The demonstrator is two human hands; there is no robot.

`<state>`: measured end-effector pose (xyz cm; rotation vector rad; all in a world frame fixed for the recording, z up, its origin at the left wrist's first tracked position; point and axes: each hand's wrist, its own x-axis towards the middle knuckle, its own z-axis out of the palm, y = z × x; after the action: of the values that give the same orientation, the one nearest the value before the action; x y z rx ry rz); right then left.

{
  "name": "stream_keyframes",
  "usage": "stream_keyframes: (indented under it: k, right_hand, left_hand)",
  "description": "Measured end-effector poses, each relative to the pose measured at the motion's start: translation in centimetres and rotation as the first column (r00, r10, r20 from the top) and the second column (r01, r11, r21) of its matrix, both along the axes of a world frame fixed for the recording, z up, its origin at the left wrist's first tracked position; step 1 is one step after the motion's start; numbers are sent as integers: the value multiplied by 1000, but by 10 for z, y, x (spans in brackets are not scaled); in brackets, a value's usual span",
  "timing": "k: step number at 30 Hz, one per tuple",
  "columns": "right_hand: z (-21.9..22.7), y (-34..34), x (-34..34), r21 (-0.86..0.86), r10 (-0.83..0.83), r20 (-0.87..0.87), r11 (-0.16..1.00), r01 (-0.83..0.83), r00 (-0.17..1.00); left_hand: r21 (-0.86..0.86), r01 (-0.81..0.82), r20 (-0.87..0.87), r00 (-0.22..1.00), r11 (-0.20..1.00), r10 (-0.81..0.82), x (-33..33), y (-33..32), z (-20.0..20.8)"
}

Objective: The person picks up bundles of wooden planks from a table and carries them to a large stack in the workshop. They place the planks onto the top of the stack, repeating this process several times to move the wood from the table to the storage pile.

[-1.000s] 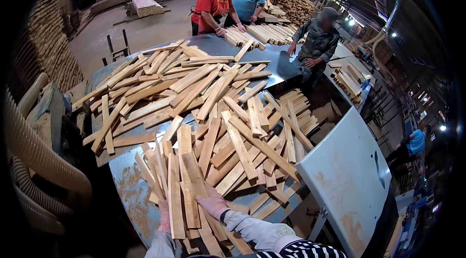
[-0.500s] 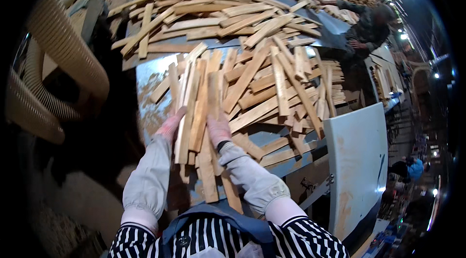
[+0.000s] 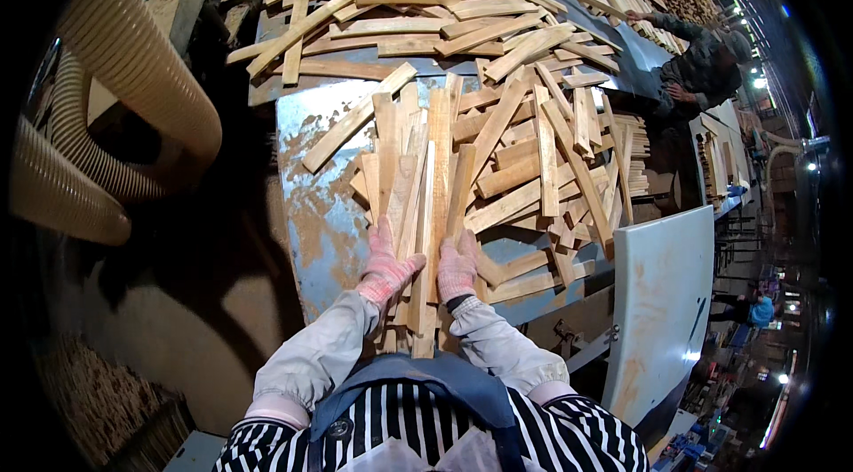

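My left hand (image 3: 388,268), in a pink-and-white work glove, grips the left side of a bundle of wooden slats (image 3: 428,223), its thumb lying over them. On the bundle's right side, my right hand (image 3: 458,269) in a similar glove is closed against the slats. The slats stand roughly lengthwise between my hands, their near ends close to my blue apron (image 3: 418,372) and their far ends uneven. Parts of my fingers are hidden behind the wood. A single slat (image 3: 360,118) lies slantwise just beyond my left hand.
Loose slats (image 3: 520,174) lie heaped on the dusty blue metal table (image 3: 311,232), with another pile (image 3: 391,28) beyond. A pale upright panel (image 3: 662,294) stands at right, ribbed hoses (image 3: 142,72) at left. Co-workers (image 3: 697,72) handle wood at the far right.
Both hands have moved right and closer to my body, with the slats drawn together between them. The slats' near ends no longer hang as far toward me. The whole view has shifted slightly.
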<state>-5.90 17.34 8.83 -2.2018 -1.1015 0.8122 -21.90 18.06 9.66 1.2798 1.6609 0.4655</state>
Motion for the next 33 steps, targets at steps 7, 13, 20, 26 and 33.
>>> stream_keyframes:
  k: [7,13,20,26,33]
  right_hand:
    - [52,122,41,86,237,477,946,-313,846]
    - [38,288,96,-336,362,665,926,-171,653]
    - [27,321,99,-344,217,592,939,0,776]
    - [33,318,106,-352,197,558,936,15,806]
    - [39,314,99,-341,204,594,940,13,778]
  left_hand:
    - [67,-248,444,875,966,194,-74,64,-73]
    - [377,16,-542,815,926,207,-136,205,-132]
    - [57,120,-610,790,991,-61,-115,271,-83]
    - [68,39,-499,867,997,0,-107,262,-60]
    - [-235,-490,632,579,840,515,-149,209,-177]
